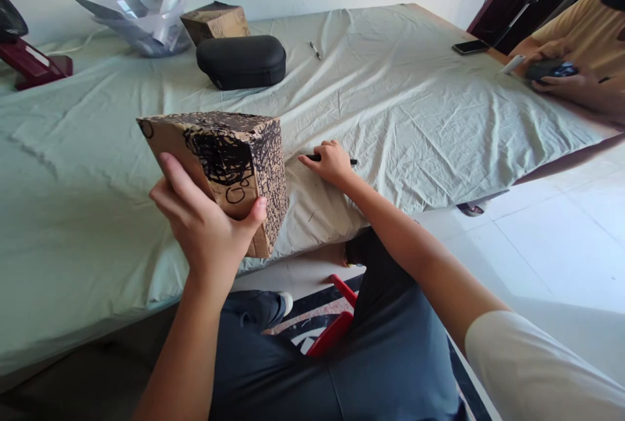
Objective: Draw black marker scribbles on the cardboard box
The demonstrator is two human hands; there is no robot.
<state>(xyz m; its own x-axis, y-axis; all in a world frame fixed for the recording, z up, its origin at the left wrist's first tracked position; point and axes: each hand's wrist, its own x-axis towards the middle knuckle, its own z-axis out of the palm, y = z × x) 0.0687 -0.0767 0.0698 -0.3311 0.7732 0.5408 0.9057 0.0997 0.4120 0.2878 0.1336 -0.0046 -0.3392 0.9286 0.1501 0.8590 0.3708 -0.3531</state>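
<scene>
My left hand (208, 226) grips a cardboard box (268, 180) by its near left side, thumb on one face and fingers on another. Dense black ink scribbles and small drawn loops cover much of the box, which is tilted above the table's front edge. To its right, my right hand (332, 162) rests low on the cloth, fingers curled over a black marker (353, 162). Both ends of the marker show past the hand; its middle is hidden under the fingers.
A wrinkled pale green cloth (420, 102) covers the table. Toward the back are a black zip case (241, 62), another cardboard box (215, 21), a clear plastic basket (161, 47) and a pen (315, 51). At right, a person (586, 37) holds a dark object near a phone (470, 47).
</scene>
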